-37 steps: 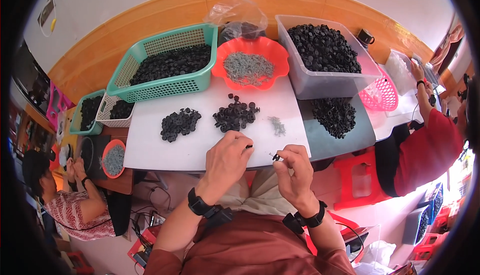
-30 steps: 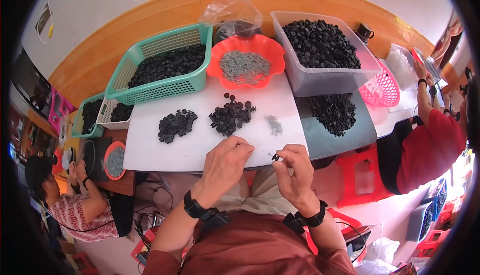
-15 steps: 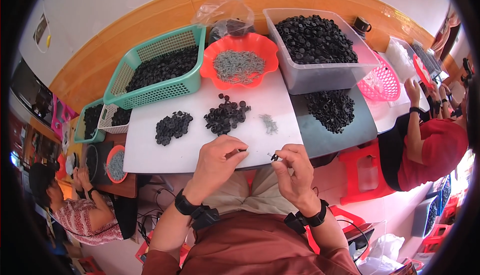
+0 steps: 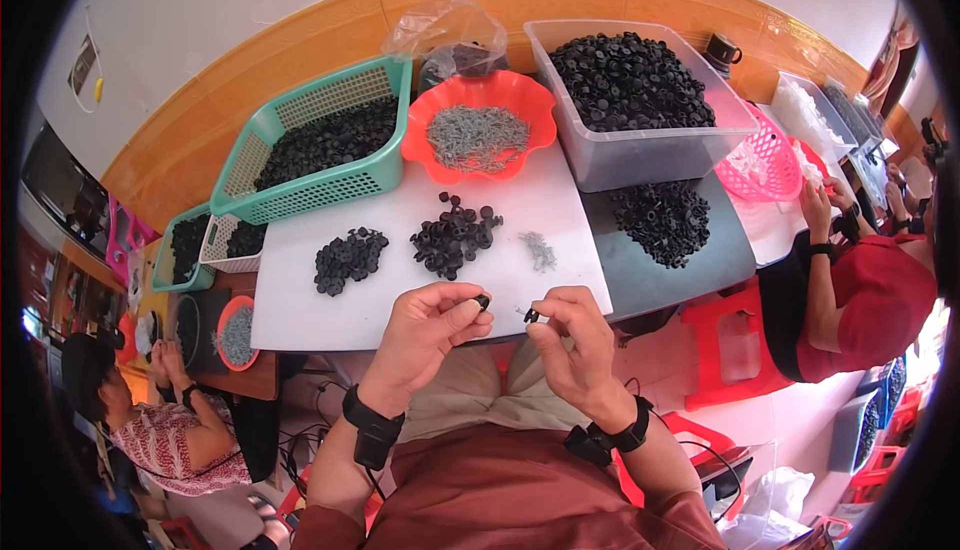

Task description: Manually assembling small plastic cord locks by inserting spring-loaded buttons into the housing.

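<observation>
My left hand [image 4: 425, 332] pinches a small round black cap [image 4: 482, 302] between thumb and fingertips. Facing it, a short gap away, my right hand [image 4: 578, 348] grips a small black plastic part [image 4: 531, 317], with a thin grey screw-like pin sticking out toward the left. Both hands hover at the near edge of the white board [image 4: 285, 320]. Just beyond them on the board lie a pile of black caps [image 4: 455, 238], another pile of small black parts [image 4: 349, 261] to the left, and a little heap of grey screws [image 4: 539, 251] to the right.
Behind stand a green basket [image 4: 330, 188] of black parts, a red bowl [image 4: 535, 135] of grey screws and a clear bin [image 4: 660, 155] of black parts. More black parts [image 4: 663, 223] lie on the dark board. Co-workers sit left and right; a red stool [image 4: 722, 345] is nearby.
My hands have drawn closer together, the right one shifting left. The cap in my left fingers has turned into plainer sight. The co-worker on the right has moved their hands.
</observation>
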{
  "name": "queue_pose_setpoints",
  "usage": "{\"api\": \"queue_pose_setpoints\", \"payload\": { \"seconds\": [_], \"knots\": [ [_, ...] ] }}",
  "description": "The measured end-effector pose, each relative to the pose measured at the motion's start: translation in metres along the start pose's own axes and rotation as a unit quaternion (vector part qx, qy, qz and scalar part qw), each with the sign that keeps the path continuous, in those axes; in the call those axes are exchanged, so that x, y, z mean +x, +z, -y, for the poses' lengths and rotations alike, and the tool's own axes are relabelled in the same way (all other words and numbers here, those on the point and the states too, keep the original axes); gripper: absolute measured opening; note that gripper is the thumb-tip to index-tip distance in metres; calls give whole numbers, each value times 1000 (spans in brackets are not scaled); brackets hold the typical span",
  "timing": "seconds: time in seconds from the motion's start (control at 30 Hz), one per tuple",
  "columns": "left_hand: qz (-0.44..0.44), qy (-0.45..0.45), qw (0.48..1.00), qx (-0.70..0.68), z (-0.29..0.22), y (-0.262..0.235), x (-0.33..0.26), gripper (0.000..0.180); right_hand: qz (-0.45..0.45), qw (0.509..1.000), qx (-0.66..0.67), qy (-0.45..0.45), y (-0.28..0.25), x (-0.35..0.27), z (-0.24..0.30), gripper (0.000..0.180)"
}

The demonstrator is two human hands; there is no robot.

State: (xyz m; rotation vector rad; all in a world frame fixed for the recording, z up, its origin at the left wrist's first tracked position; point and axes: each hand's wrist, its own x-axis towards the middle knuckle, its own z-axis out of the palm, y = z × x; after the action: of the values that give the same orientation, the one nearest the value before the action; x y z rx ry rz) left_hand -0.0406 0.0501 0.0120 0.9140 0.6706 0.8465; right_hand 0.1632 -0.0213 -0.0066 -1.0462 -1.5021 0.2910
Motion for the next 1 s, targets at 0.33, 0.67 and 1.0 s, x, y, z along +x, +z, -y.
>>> {"api": "queue_pose_setpoints", "payload": {
  "seconds": [0.33, 0.67, 1.0],
  "knots": [
    [39, -32, 981, -189, 8, -6, -3, 21, 22, 999, 29, 19, 13, 6, 8, 27],
    [23, -45, 970, -237, 9, -5, -4, 21, 32, 999, 5, 26, 18, 13, 14, 25],
    [33, -41, 975, -215, 11, -3, -6, 21, 44, 999, -19, 18, 23, 15, 12, 26]
  ]
}}
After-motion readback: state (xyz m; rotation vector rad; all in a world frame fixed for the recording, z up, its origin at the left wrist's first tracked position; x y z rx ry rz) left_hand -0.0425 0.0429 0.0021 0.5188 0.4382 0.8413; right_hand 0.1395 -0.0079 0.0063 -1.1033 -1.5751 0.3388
